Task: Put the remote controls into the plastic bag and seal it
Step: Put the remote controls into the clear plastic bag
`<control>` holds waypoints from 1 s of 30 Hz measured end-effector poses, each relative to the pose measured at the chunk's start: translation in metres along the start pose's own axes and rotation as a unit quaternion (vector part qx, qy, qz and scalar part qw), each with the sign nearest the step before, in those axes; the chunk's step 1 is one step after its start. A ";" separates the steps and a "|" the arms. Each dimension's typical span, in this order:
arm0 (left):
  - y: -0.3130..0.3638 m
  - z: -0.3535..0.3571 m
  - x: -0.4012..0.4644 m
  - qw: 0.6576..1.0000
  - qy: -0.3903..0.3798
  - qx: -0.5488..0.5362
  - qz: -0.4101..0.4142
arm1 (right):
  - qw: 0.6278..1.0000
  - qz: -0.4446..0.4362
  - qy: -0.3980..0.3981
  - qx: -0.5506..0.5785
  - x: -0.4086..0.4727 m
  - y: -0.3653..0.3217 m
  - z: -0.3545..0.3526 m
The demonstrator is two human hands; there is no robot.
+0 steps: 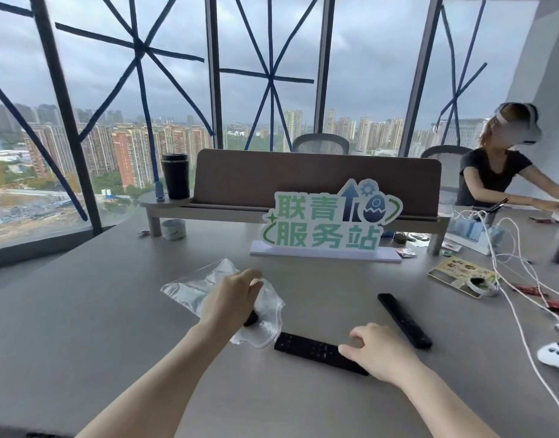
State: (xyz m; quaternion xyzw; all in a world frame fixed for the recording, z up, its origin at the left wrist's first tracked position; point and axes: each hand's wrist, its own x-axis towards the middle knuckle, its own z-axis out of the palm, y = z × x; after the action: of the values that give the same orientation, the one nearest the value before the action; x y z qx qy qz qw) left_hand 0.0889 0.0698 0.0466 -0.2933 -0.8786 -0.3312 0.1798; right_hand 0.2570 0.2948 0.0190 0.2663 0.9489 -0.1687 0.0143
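Observation:
A clear plastic bag (192,287) lies crumpled on the grey table (82,311), left of centre. My left hand (232,298) rests on its right part, fingers closed on the bag's edge, with a small dark object (251,319) partly showing under the palm. A long black remote (313,350) lies flat in front of me. My right hand (377,352) grips its right end. A second black remote (404,320) lies diagonally to the right, untouched.
A green-and-white sign (328,222) stands behind the bag, with a wooden shelf riser (303,210) and black tumbler (176,176) beyond. White cables (509,279), a game controller (556,357) and a card lie at right. Another person sits at the far right.

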 end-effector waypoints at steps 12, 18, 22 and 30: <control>-0.011 -0.001 -0.036 0.999 -0.026 0.025 -0.039 | 0.948 -0.038 -0.103 0.299 -0.036 0.005 -0.008; 0.013 -0.004 -0.021 0.997 -0.060 0.041 -0.010 | 0.893 -0.033 -0.174 0.414 -0.030 -0.050 -0.010; 0.019 -0.006 -0.014 0.998 -0.059 0.039 -0.006 | 0.816 -0.027 -0.171 0.551 -0.016 -0.104 0.017; 0.008 0.014 -0.016 0.998 -0.056 0.030 0.000 | 0.907 0.065 0.138 0.392 0.009 -0.003 0.007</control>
State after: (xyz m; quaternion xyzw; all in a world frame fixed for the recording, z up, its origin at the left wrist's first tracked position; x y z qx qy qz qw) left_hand 0.1048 0.0777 0.0324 -0.3055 -0.8970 -0.2875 0.1392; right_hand 0.2471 0.2952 0.0122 0.3327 0.7795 -0.4869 -0.2112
